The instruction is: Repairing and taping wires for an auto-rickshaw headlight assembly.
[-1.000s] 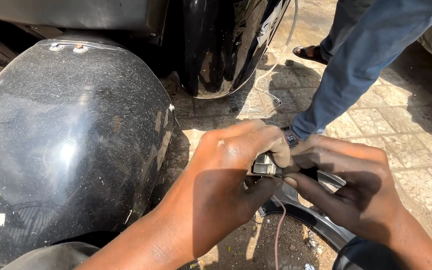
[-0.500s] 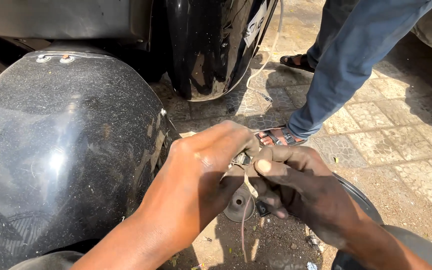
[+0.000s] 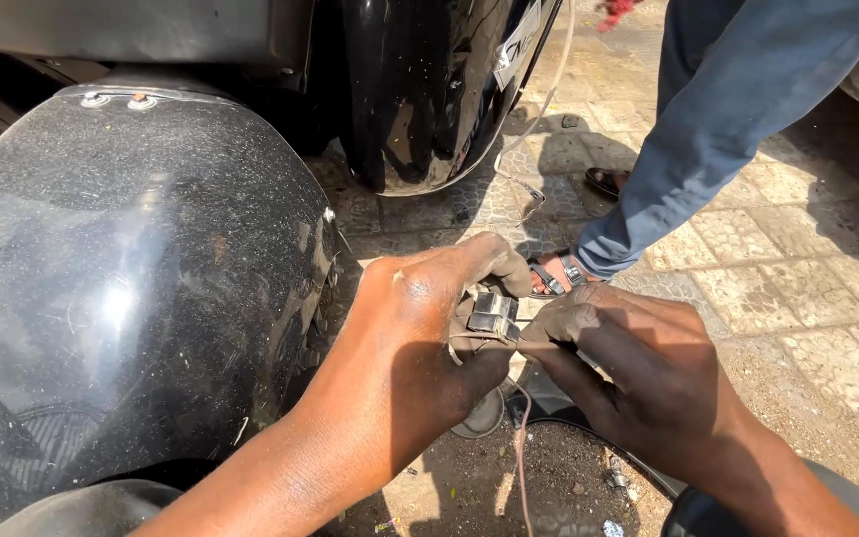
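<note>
Now, line by line:

Left hand (image 3: 420, 348): clenched on the clip (image 3: 494, 315), thumb and fingers pinching it from the left; half a second ago the hand sat lower and hid most of the part.

Right hand (image 3: 638, 383): fingertips pressed to the clip's right edge, grasping it together with the left hand; the hand has moved up and to the right since the earlier frame.

Clip: small, shiny metal piece, held between both hands above the paving, just right of the fender; more of it shows than before.

Wire (image 3: 521, 467): thin and pale red, hanging down from under the clip toward the ground, as before.

Fender (image 3: 141, 288): big, dusty black shell to the left, touching the left forearm; it fills about the same part of the view.

Second fender (image 3: 429, 89): glossy black, beyond the hands.

Other person: blue trouser leg (image 3: 718, 129) and sandalled foot (image 3: 559, 273) just behind the hands, nearer to them than earlier.

Paving (image 3: 797, 288): sunlit stone blocks.
</note>
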